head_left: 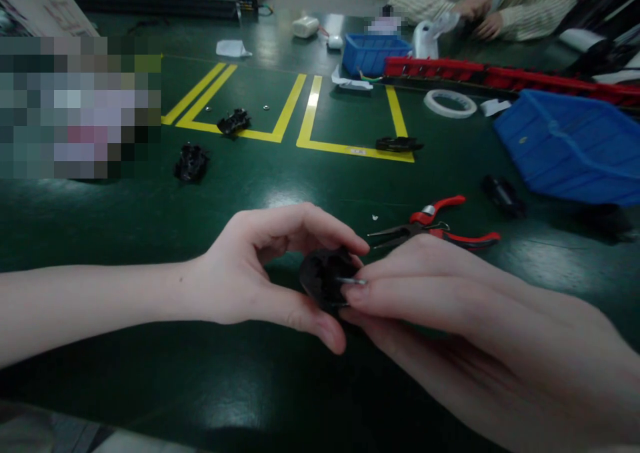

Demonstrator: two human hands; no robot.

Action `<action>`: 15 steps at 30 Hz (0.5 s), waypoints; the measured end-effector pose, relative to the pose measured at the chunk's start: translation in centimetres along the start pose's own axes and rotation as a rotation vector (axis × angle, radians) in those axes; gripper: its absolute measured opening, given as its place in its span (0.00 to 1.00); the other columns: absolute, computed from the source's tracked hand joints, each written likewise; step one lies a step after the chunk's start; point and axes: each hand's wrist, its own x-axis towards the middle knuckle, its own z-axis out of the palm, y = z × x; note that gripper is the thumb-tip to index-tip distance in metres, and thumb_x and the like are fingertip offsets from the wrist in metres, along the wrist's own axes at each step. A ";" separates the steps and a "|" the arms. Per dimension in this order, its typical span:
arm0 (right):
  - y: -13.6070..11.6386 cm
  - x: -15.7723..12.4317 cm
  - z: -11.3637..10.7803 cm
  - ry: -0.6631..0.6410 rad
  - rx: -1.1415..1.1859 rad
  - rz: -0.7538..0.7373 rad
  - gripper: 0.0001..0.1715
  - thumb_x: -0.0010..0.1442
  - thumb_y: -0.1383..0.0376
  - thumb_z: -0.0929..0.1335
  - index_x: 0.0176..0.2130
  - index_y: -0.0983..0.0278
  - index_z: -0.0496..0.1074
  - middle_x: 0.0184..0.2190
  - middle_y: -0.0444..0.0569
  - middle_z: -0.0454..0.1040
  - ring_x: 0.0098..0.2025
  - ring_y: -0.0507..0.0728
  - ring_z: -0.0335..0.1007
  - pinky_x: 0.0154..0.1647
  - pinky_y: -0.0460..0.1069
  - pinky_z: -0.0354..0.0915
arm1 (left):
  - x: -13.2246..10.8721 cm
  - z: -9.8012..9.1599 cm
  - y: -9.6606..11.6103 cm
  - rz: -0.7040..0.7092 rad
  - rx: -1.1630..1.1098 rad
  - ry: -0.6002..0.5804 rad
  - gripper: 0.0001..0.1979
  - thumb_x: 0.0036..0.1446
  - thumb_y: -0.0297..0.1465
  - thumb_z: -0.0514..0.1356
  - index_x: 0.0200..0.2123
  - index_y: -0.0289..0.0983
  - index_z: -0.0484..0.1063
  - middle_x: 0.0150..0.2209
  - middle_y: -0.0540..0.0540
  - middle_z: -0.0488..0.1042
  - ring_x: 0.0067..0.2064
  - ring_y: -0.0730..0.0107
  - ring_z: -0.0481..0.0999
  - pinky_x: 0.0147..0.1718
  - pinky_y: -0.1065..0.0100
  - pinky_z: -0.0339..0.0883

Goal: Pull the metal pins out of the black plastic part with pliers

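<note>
Between the thumb and fingers of my left hand is a rounded black plastic part, hollow on the side that faces right. My right hand pinches a thin metal pin at the mouth of that hollow; how deep the pin reaches cannot be made out. The right fingertips also come close to the part's lower rim. Just beyond my right hand, red-handled long-nose pliers lie with their jaws apart. A tiny white scrap sits near the plier tips.
Black parts lie about the green table, some by yellow tape outlines. A white tape roll, a large blue bin and a red rack stand to the right. Across the table a person in striped sleeves works.
</note>
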 end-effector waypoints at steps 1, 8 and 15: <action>0.1 -0.1 0.0 0.019 0.005 0.009 0.13 0.61 0.75 0.68 0.41 0.59 0.76 0.38 0.44 0.82 0.39 0.51 0.80 0.41 0.42 0.76 | 0.0 0.0 0.0 -0.002 0.012 0.007 0.24 0.45 0.31 0.77 0.46 0.39 0.77 0.43 0.47 0.81 0.43 0.66 0.82 0.44 0.69 0.77; 0.1 -0.7 0.3 0.029 -0.045 0.021 0.13 0.62 0.75 0.68 0.42 0.59 0.77 0.40 0.44 0.82 0.40 0.52 0.80 0.41 0.43 0.77 | 0.1 -0.2 -0.3 0.040 0.080 0.040 0.23 0.47 0.35 0.76 0.46 0.39 0.76 0.42 0.47 0.81 0.42 0.65 0.82 0.44 0.67 0.77; 0.9 -0.9 1.2 0.106 -0.041 0.010 0.08 0.65 0.71 0.67 0.39 0.61 0.76 0.37 0.45 0.82 0.37 0.51 0.79 0.40 0.44 0.75 | 0.0 -0.3 -0.5 0.061 0.086 0.013 0.24 0.45 0.29 0.76 0.47 0.37 0.75 0.43 0.46 0.81 0.43 0.66 0.82 0.43 0.70 0.77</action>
